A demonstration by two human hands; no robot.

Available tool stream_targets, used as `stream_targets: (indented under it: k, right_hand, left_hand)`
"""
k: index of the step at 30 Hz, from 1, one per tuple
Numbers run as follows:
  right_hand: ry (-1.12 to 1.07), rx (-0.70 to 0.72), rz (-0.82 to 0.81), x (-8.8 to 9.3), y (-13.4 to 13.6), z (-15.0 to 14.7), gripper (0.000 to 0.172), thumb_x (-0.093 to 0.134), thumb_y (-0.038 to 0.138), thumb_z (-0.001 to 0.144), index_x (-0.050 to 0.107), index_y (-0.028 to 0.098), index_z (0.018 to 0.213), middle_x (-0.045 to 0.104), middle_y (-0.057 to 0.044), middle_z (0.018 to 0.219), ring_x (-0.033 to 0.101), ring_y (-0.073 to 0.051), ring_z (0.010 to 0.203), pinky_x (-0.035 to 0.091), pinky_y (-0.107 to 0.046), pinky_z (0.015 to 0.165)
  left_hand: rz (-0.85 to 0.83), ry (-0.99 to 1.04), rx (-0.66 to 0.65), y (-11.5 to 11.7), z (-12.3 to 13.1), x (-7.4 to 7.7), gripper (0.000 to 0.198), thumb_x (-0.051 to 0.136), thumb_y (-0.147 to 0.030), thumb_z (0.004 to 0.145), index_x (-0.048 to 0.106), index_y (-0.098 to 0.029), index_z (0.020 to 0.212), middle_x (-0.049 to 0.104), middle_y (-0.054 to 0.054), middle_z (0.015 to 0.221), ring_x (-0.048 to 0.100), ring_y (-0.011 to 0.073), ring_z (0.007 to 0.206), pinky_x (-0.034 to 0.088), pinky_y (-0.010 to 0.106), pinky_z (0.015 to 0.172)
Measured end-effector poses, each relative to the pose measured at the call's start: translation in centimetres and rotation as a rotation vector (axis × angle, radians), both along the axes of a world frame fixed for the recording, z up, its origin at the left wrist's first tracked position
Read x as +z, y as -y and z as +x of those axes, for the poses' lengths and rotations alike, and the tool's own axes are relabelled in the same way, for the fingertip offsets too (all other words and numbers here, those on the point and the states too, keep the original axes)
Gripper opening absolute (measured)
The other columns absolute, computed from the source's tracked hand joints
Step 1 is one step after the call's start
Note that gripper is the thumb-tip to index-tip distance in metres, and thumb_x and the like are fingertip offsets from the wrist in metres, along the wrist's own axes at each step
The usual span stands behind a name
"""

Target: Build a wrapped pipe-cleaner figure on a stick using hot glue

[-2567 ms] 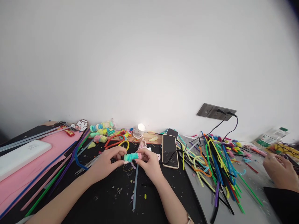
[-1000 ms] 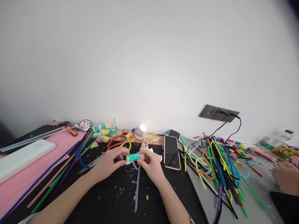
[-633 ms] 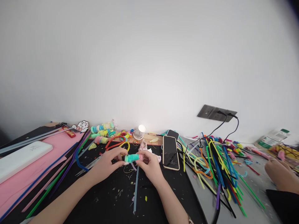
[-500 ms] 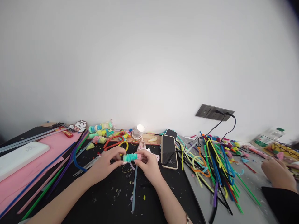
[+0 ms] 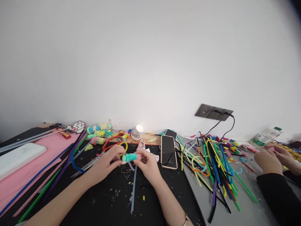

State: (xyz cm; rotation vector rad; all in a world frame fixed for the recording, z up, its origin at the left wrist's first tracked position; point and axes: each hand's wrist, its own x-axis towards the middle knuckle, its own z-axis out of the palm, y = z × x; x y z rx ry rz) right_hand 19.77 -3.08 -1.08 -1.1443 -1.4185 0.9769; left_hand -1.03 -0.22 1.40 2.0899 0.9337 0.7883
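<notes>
A short roll of coiled pipe cleaners (image 5: 130, 157), green and teal with a pink end, lies level between my two hands above the black table. My left hand (image 5: 113, 160) pinches its green end between thumb and fingers. At the pink end my right hand (image 5: 147, 162) grips it the same way. Below the roll a pale glue stick (image 5: 134, 190) lies on the table. Red-and-yellow-handled scissors (image 5: 89, 164) lie partly behind my left hand. Similar coiled rolls (image 5: 97, 140) rest at the back left.
Two phones (image 5: 168, 152) and a white paper cup (image 5: 137, 131) stand toward the wall. Loose pipe cleaners (image 5: 215, 164) spread over the grey table at right, near a co-worker's hands (image 5: 270, 158). A white box (image 5: 22, 158) lies on pink sheets (image 5: 67, 145) at left. Cords run from a wall socket (image 5: 213, 112).
Both my hands still hold the roll in nearly the same place. The view has shifted slightly. At right, the co-worker's hands have come together around something pink.
</notes>
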Motion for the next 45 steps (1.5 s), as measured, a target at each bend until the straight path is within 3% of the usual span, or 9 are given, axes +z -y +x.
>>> stream_targets:
  k: [5, 12, 45]
  right_hand:
    - [-0.014, 0.000, 0.008, 0.02, 0.01, -0.02, 0.023, 0.072, 0.020, 0.069, 0.067, 0.019, 0.092, 0.069, -0.002, 0.085, 0.066, -0.018, 0.077, 0.053, -0.031, 0.075]
    - [-0.006, -0.005, 0.007, 0.09, 0.04, 0.02, 0.023, 0.072, 0.018, 0.069, 0.068, 0.020, 0.091, 0.070, -0.002, 0.084, 0.067, -0.018, 0.076, 0.054, -0.030, 0.074]
    - [0.064, -0.019, 0.027, 0.04, 0.00, 0.07, 0.022, 0.071, 0.017, 0.070, 0.069, 0.019, 0.092, 0.069, -0.002, 0.084, 0.065, -0.018, 0.074, 0.053, -0.030, 0.072]
  left_hand:
    - [0.008, 0.016, -0.014, 0.01, 0.08, 0.06, 0.014, 0.048, -0.028, 0.090, 0.054, -0.021, 0.101, 0.053, 0.009, 0.116, 0.057, 0.0160, 0.078, 0.049, 0.032, 0.079]
    - [-0.077, -0.110, 0.000, 0.10, 0.05, 0.63, 0.018, 0.044, -0.026, 0.090, 0.052, -0.022, 0.106, 0.057, -0.001, 0.077, 0.059, 0.0203, 0.076, 0.045, 0.033, 0.077]
    - [-0.093, -0.069, -0.011, 0.09, 0.18, 0.36, 0.015, 0.047, -0.023, 0.087, 0.053, -0.023, 0.101, 0.058, -0.003, 0.076, 0.059, 0.0186, 0.073, 0.045, 0.029, 0.074]
